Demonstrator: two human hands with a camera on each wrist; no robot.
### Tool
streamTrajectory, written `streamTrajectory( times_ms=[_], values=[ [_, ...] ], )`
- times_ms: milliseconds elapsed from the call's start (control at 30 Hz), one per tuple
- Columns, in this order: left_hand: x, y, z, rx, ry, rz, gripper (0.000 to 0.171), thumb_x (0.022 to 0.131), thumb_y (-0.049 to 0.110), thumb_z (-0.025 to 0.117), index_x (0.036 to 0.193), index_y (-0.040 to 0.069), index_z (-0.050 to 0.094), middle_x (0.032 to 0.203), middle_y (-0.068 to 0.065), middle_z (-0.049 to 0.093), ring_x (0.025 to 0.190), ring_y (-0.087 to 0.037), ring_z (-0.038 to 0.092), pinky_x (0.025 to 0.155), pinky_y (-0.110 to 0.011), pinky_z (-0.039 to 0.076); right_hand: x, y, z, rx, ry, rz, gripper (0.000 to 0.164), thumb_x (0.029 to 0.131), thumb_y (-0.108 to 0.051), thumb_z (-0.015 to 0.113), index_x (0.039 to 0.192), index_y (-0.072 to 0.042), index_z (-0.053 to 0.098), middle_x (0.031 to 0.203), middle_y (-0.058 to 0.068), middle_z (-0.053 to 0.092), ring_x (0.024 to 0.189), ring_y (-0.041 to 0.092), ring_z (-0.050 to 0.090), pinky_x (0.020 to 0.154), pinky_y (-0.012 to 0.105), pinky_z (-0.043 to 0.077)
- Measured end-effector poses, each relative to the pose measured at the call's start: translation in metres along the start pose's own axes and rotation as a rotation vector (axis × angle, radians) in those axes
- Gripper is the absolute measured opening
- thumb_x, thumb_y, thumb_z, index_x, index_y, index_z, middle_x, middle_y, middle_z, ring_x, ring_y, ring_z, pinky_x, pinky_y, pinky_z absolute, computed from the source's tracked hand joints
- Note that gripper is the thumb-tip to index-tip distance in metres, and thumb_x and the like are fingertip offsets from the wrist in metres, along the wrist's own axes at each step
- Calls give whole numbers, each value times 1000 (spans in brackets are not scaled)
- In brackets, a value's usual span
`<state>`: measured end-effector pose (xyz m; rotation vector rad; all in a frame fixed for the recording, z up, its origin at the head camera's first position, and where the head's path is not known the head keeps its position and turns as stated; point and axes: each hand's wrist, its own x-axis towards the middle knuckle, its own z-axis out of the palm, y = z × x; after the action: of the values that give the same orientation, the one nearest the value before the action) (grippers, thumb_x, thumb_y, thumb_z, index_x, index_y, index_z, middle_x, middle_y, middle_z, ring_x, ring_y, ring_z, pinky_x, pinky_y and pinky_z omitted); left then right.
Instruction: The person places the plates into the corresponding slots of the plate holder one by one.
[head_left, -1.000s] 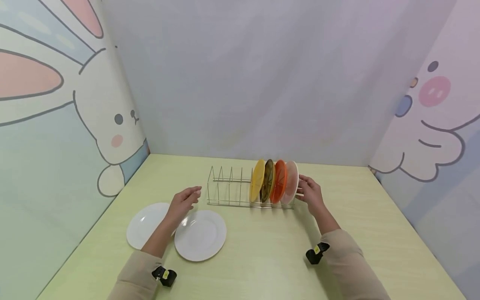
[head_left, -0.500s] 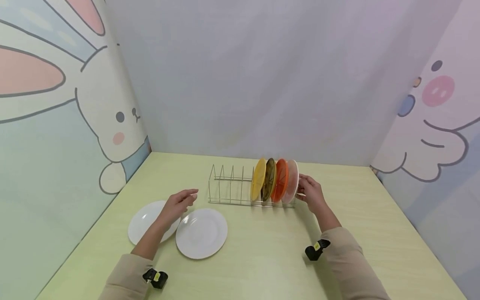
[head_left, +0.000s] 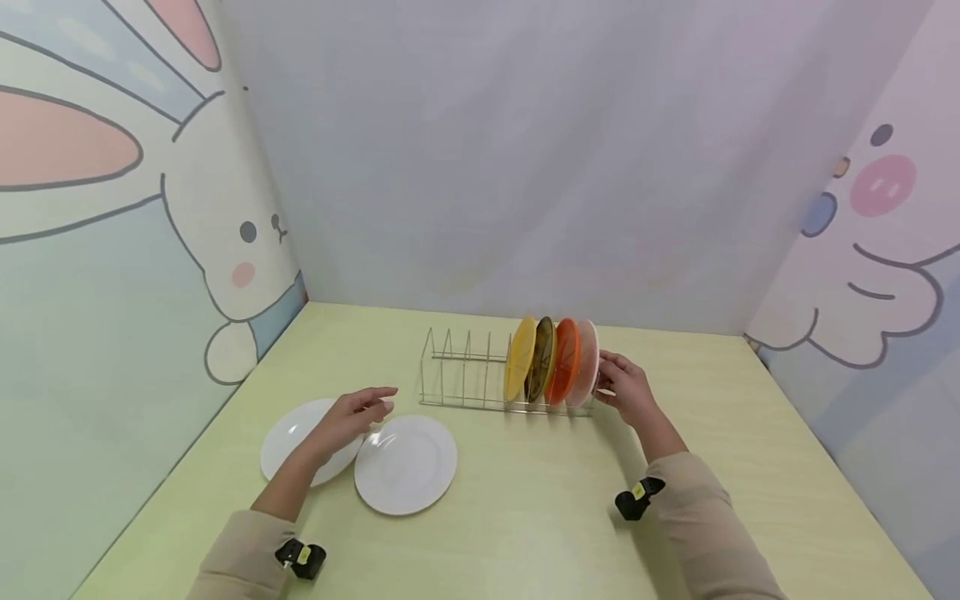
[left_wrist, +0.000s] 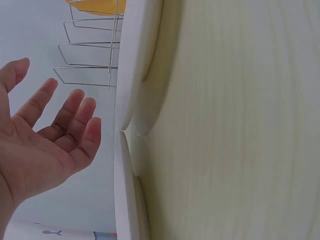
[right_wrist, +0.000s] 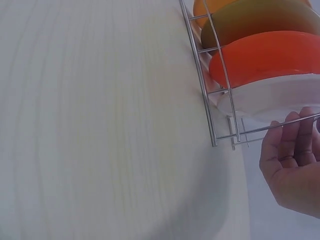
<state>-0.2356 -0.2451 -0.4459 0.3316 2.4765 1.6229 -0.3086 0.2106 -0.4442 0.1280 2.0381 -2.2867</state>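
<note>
A wire dish rack (head_left: 465, 407) stands on the table in the head view. In its right half are a yellow plate (head_left: 520, 360), an olive-brown plate (head_left: 540, 360), an orange plate (head_left: 564, 363) and a pale pink-white plate (head_left: 585, 367), all on edge. My right hand (right_wrist: 295, 165) grips the rack's right end wire, fingertips against the pale plate's outer face. My left hand (head_left: 348, 423) hovers with loose, parted fingers and holds nothing. Below it lie two flat white plates, a left plate (head_left: 288, 433) partly hidden by the hand and a right plate (head_left: 406, 465).
Unfilled slots make up the rack's left half. The pale wood table (head_left: 525, 517) stretches in front, and a plain cloth backdrop (head_left: 510, 167) hangs behind it. Side panels bear a cartoon rabbit (head_left: 225, 217) and a pig-nosed figure (head_left: 840, 292).
My left hand has drawn away from the rack, left and toward me, over the white plates. My right hand keeps its place at the rack's end. The head view has shifted slightly.
</note>
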Motion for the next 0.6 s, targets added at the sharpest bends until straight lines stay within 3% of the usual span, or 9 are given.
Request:
streamTrajectory(
  times_ms=[133, 233, 433, 600],
  values=[
    [-2, 0, -2, 47, -7, 25, 50, 94, 31, 57, 134, 3, 49, 112, -18, 57, 96, -33, 52, 73, -43, 47, -1, -1, -1, -2, -6, 1, 17, 97, -20, 52, 114, -16, 56, 75, 0, 58, 69, 12, 57, 67, 30, 50],
    [-5, 3, -4, 96, -17, 61, 47, 94, 27, 57, 133, 3, 49, 110, -15, 58, 95, -29, 54, 75, -42, 47, -1, -1, -2, -3, -6, 3, 18, 97, -19, 52, 114, -15, 55, 75, 0, 58, 69, 12, 58, 69, 31, 51],
    [-16, 23, -11, 152, -65, 122, 43, 95, 16, 56, 132, -4, 48, 115, -22, 56, 101, -34, 55, 81, -43, 45, -1, -4, -1, -16, -16, -6, 22, 96, -17, 53, 116, -9, 52, 74, 0, 59, 68, 11, 58, 71, 33, 51],
    [-16, 5, -21, 151, -112, 135, 46, 94, 17, 57, 135, -1, 46, 121, -23, 53, 106, -32, 53, 83, -41, 45, -2, -5, 0, -27, -15, -8, 26, 96, -17, 53, 118, -6, 51, 73, 0, 59, 68, 11, 59, 71, 33, 52]
  ],
)
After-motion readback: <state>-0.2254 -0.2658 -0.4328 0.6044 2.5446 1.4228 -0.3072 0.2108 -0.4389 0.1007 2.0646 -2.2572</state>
